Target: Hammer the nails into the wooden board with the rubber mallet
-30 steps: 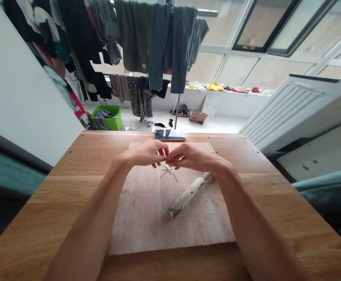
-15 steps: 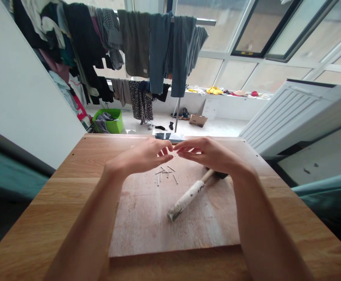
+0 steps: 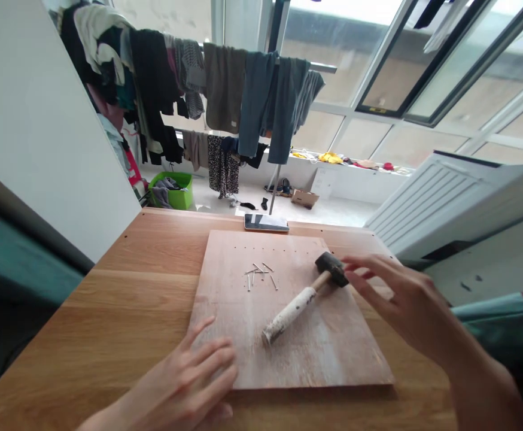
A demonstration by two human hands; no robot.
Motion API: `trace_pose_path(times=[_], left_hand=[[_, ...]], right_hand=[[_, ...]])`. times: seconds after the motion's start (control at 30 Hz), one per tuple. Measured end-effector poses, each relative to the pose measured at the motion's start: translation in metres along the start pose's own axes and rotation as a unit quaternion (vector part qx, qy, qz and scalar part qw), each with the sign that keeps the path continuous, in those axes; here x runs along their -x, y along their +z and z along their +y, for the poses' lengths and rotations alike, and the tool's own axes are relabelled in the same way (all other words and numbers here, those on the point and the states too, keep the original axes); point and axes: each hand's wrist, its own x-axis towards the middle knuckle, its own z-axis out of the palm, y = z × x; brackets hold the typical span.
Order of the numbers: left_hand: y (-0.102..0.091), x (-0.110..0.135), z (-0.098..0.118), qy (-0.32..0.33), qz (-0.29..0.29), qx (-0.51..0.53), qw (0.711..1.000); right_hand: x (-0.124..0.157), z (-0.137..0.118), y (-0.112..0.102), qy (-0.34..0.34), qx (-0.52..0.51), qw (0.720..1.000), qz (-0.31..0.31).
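Observation:
A plywood board (image 3: pixel 306 359) lies flat in front of me, with a row of small dark marks near its far edge. Several loose nails (image 3: pixel 261 273) are heaped at its upper middle. Across the right half rests a hammer (image 3: pixel 294 308), its black head up and to the right, its white-wrapped handle toward me. My left hand (image 3: pixel 194 377) is over the board's near left corner, fingers apart and holding nothing. Beside the hammer head is my right hand (image 3: pixel 391 293), fingers loosely apart; whether its fingertips touch the head I cannot tell.
The board lies on a wooden table (image 3: pixel 122 311). A phone (image 3: pixel 266 222) is at the table's far edge. Beyond are hanging clothes (image 3: pixel 223 87), a green basket (image 3: pixel 181 191) and a cardboard box (image 3: pixel 305 198) on the floor. A white panelled cabinet (image 3: pixel 427 203) stands at right.
My hands have parted from above the board's far side. The left came back to the near left corner, the right moved to the right, beside the hammer head. The camera view has tilted slightly upward.

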Motion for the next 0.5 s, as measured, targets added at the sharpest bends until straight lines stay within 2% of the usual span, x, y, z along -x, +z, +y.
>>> trace_pose_path(times=[0.07, 0.13, 0.23, 0.3, 0.37, 0.5], left_hand=[[0.005, 0.019, 0.006, -0.013, 0.026, -0.025, 0.999], [0.01, 0.028, 0.01, -0.015, 0.042, -0.049, 0.998], [0.019, 0.032, 0.013, -0.016, 0.065, -0.066, 0.996], [0.025, 0.032, 0.012, -0.016, 0.085, -0.063, 0.994], [0.029, 0.033, 0.01, -0.025, 0.104, -0.047, 0.993], [0.023, 0.043, 0.006, -0.091, 0.138, -0.011, 0.986]], right_hand=[[0.041, 0.028, 0.028, 0.068, 0.031, 0.997, -0.002], [0.085, 0.052, 0.054, 0.139, 0.043, 0.989, -0.008], [0.13, 0.07, 0.08, 0.221, 0.032, 0.975, -0.005], [0.14, 0.07, 0.087, 0.24, 0.014, 0.971, -0.008], [0.138, 0.066, 0.089, 0.245, 0.008, 0.969, -0.007], [0.13, 0.049, 0.099, 0.235, 0.002, 0.972, -0.008]])
